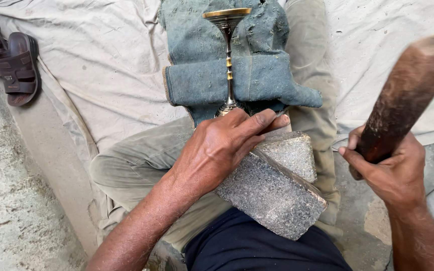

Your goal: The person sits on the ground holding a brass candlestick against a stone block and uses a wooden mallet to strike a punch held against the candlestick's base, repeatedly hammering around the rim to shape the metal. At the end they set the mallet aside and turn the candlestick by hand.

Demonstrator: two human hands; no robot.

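Spread across the floor (21,221), a pale wrinkled cloth (111,65), with bare grey concrete showing along the left edge and lower right. Seated on it, legs in olive trousers (136,160), one knee bent across the middle of the view, dark garment at the bottom. Draped over the far leg, a worn blue-grey folded pad (202,75), pilled and frayed at the seams. Resting against the near thigh, a grey speckled stone block (272,195), tilted, with a second smaller stone piece (292,153) wedged just above it and touching. Raised at upper right, a thick dark wooden mallet (408,95), blurred, angled up and away. Standing upright on the pad, a slim brass stemmed stand (228,60) with a flat round top and a ringed shaft, its base pressed between the pad and the stones. Left hand (217,150) laid flat over that base and the upper stone, fingers stretched out and nearly straight, pressing down rather than curled round anything. Right hand (393,170) wrapped tight round the lower end of the mallet, thumb across the handle. At far upper left, a pair of brown sandals (11,60) side by side, well apart from the hands.
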